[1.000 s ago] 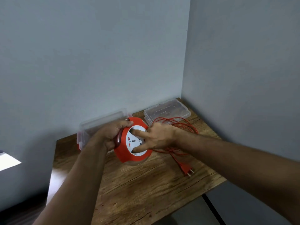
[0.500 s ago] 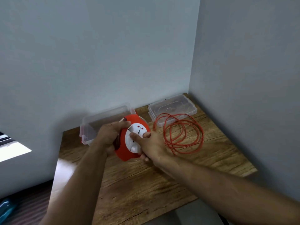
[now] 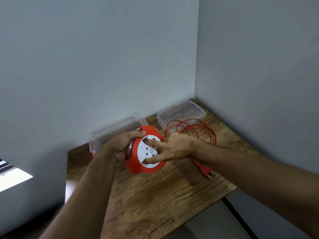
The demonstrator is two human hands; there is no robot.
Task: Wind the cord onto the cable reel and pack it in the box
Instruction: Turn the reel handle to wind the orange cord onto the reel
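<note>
Reel count: one, mid-wind

One red cable reel (image 3: 145,152) held above the counter (image 3: 155,200). My left hand (image 3: 120,145) grips its rim; my right hand (image 3: 174,149) has spread fingers on the white face. One cord (image 3: 193,130) loose, one plug (image 3: 205,170), one box (image 3: 117,128), one lid (image 3: 181,112). Plug's back in view versus half a second ago.

Plain indoor room, most likely a home or small office; the kind could not be fixed more closely. Bare grey-blue painted walls (image 3: 103,57) met in a corner at upper right of the frame. A small wood-grain table (image 3: 155,204) stood pushed into that corner. At lower left, a bright window ledge (image 3: 12,180) was lit. Dark floor at bottom edge.
</note>
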